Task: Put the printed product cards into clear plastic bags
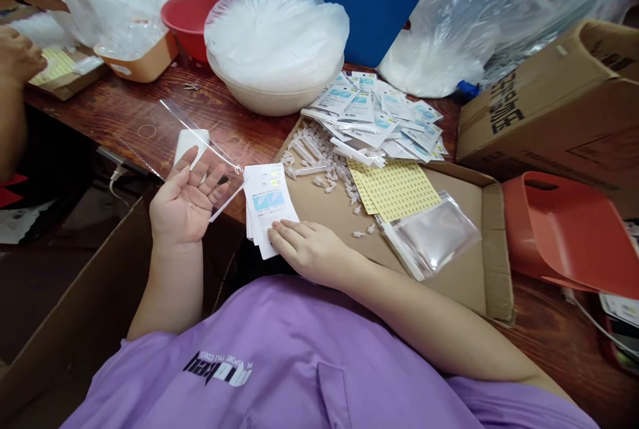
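Here, left hand (187, 199), fingers loosely spread near clear plastic (158, 133); right hand (317, 249), fingers together atop cards (264, 196), pinch unclear.

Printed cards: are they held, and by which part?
The right hand has fingers on the near end of the printed cards; its thumb is hidden, so gripping cannot be told.

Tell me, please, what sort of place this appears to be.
Probably a small packing workshop: many printed packets are heaped together, yellow sheets lie on a cardboard tray, and another person's hand shows at the left edge.
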Motion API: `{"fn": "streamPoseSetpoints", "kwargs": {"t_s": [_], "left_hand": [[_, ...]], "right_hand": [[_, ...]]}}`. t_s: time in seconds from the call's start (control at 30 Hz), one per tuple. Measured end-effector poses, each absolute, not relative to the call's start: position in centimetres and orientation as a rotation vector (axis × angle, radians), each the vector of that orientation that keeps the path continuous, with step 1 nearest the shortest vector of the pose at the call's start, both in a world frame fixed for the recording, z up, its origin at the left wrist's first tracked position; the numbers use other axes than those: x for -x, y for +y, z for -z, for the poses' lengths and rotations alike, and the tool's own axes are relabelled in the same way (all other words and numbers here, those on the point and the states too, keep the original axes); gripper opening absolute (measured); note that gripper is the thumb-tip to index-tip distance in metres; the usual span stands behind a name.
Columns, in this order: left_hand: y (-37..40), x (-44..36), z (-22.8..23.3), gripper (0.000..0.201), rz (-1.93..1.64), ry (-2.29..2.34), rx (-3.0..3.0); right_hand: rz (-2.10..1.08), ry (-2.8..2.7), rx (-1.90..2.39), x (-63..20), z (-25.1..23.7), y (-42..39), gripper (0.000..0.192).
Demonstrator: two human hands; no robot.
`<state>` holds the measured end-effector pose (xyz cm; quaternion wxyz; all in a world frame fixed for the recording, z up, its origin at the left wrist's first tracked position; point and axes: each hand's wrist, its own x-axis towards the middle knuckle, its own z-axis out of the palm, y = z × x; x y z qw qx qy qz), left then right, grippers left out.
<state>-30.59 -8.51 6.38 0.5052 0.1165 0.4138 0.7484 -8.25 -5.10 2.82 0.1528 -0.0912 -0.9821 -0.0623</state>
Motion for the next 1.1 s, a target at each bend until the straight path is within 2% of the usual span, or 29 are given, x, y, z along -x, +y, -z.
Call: {"fn": "streamPoseSetpoints", "kwargs": {"t_s": [0.33,0.53,0.8,0.9,1.0,1.1], "left_hand": [[-8.1,30.3,-6.3,0.036,-1.720,0.982,-0.355],[-7.4,29.7,-6.8,0.037,-1.738,0.985,-0.380],[-7.8,29.6,-7.1,0.038,-1.736,0.976,-0.384],[-8.1,30.0,-6.9,0.040,-1.729,0.949,-0.361],[-8.1,30.3,-6.9,0.039,-1.729,0.935,-0.327],[-8.0,30.3,-6.8,0.038,-1.735,0.943,-0.313]], "right_hand": [[0.080,-2.704,0.169,4.1,-3.9,-4.9,0.034],[0.040,-2.598,0.209,3.4,-3.7,-4.8,0.028],[-0.314,-2.658,0.057,6.4,-2.8,-4.2,0.017],[-0.403,-2.671,0.059,6.3,-2.7,-4.1,0.019],[-0.350,-2.645,0.113,5.8,-2.7,-4.2,0.024],[-0.137,-2.567,0.192,4.8,-2.8,-4.3,0.026]]}}
